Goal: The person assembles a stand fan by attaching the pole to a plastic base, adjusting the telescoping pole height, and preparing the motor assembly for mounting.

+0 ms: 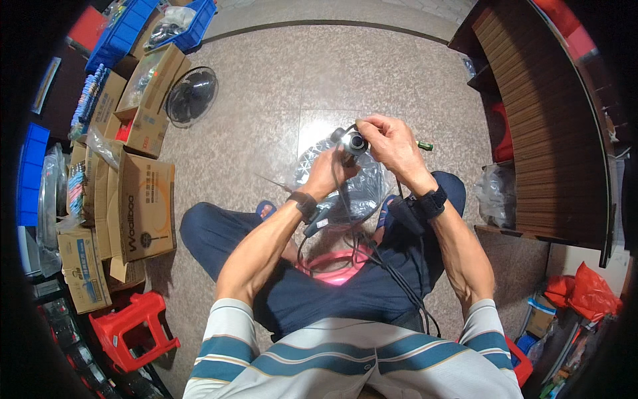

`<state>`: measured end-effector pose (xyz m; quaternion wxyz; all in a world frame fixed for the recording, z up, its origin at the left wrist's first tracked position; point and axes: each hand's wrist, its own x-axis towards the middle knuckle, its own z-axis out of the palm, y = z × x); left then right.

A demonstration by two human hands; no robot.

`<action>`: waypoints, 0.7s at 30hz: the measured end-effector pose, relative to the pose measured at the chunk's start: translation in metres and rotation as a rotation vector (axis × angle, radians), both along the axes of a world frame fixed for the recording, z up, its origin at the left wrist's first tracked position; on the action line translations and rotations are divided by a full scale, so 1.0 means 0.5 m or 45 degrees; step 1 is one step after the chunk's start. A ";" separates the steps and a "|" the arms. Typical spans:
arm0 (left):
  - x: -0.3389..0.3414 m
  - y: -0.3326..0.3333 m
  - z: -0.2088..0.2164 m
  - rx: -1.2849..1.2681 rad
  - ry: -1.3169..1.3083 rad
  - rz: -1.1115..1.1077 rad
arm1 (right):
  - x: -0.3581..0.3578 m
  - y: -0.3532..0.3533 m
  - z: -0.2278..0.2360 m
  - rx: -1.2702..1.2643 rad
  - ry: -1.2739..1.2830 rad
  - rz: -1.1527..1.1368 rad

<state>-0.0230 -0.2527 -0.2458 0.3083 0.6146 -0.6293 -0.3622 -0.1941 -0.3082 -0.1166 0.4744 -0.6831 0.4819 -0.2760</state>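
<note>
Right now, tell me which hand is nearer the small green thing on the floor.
The right hand, just left of the small green thing; the left hand is farther off, left of the silver part.

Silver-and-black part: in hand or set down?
In hand: left hand grips the part low, right hand is at its upper edge.

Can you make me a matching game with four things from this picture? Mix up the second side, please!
Things:
1. Silver-and-black part
2. Round black fan
3. Trousers
4. Shirt

Clues:
A. Dark blue
B. Beside the cardboard boxes
C. Pale, with teal stripes
D. Held up by the left hand and right hand

Right pairs: 1-D, 2-B, 3-A, 4-C
</note>
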 end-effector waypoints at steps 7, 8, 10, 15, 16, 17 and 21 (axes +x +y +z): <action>-0.028 -0.016 0.024 -0.060 0.026 -0.003 | -0.031 -0.023 0.004 0.223 -0.056 -0.076; -0.034 -0.019 0.035 -0.094 0.067 0.001 | -0.041 -0.026 0.009 0.248 -0.059 -0.101; -0.039 -0.026 0.038 -0.183 0.186 0.009 | -0.046 -0.016 0.036 0.306 -0.108 -0.147; -0.051 -0.037 0.013 -0.303 0.074 -0.009 | -0.051 -0.006 0.022 0.272 -0.176 -0.156; -0.048 -0.039 -0.001 -0.329 0.034 -0.015 | -0.045 -0.001 0.024 0.273 -0.176 -0.148; -0.041 -0.039 -0.015 -0.329 0.031 -0.008 | -0.039 0.002 0.025 0.275 -0.167 -0.130; -0.033 -0.036 -0.023 -0.151 0.199 0.020 | -0.020 -0.001 0.025 0.256 -0.134 -0.110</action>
